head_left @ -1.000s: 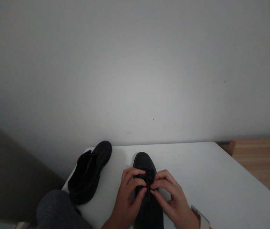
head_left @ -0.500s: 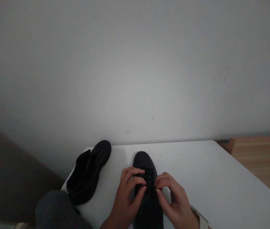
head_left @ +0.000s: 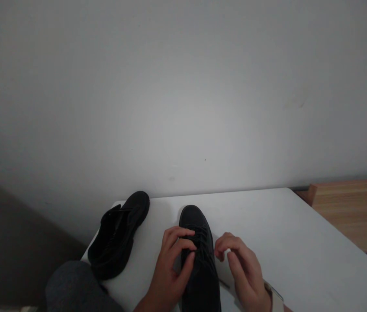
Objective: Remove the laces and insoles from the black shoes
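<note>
The left hand [head_left: 170,264] pinches the laces on the near shoe [head_left: 199,255] (lacing looks unfinished), the right hand [head_left: 243,271] curls loosely at three o'clock, empty, and the other shoe [head_left: 118,236] lies untouched at ten o'clock.

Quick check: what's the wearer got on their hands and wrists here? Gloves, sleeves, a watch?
Both hands are bare, with no gloves or rings visible. The left hand shows no sleeve or band up to the frame edge. The right hand has a pale, light-coloured band at the wrist, likely a watch strap; no sleeve shows.
</note>
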### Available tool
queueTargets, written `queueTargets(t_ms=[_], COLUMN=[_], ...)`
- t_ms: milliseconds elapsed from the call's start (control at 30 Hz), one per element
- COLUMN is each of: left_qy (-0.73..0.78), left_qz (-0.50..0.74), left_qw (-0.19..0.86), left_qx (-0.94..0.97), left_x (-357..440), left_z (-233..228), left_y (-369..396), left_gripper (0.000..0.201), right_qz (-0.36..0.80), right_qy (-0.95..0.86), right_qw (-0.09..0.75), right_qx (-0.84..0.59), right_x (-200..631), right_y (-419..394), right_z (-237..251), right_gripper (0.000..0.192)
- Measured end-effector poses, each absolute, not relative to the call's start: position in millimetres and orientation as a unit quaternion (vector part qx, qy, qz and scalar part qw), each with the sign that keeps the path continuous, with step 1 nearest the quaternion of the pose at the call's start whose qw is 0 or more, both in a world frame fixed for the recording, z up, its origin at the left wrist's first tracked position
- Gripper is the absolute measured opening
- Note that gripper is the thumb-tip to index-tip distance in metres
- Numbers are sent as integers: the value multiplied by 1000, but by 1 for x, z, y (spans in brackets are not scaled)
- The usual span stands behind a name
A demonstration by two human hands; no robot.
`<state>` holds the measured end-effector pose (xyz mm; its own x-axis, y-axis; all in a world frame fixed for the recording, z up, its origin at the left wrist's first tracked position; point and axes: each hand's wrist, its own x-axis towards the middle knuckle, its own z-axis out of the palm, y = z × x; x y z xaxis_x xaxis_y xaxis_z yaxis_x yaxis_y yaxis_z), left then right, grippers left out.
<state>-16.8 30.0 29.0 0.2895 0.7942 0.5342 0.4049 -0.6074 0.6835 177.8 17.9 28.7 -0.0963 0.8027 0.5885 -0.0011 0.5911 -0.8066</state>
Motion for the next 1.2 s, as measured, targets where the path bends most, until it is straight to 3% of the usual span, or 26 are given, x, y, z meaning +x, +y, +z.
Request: queueTargets(t_ms=[200, 467, 633, 1200], left_qy=[381, 364, 362, 388], left_qz=[455, 469, 469, 475], left_qw=[217, 220, 230, 210], left_qx=[775, 774, 772, 762], left_x=[-17, -18, -17, -15], left_z=[29, 30, 30, 26], left_y=[31, 31, 29, 27], left_gripper=[17, 18, 18, 17], right_qz=[318, 355, 360, 336], right_qy=[-694, -736, -734, -736], right_qw=[537, 444, 443, 450], right_qx=[-360, -367, -368, -378], right_x=[173, 173, 172, 167], right_y=[24, 23, 24, 22], right_z=[29, 35, 39, 35], right_gripper=[12, 25, 31, 22])
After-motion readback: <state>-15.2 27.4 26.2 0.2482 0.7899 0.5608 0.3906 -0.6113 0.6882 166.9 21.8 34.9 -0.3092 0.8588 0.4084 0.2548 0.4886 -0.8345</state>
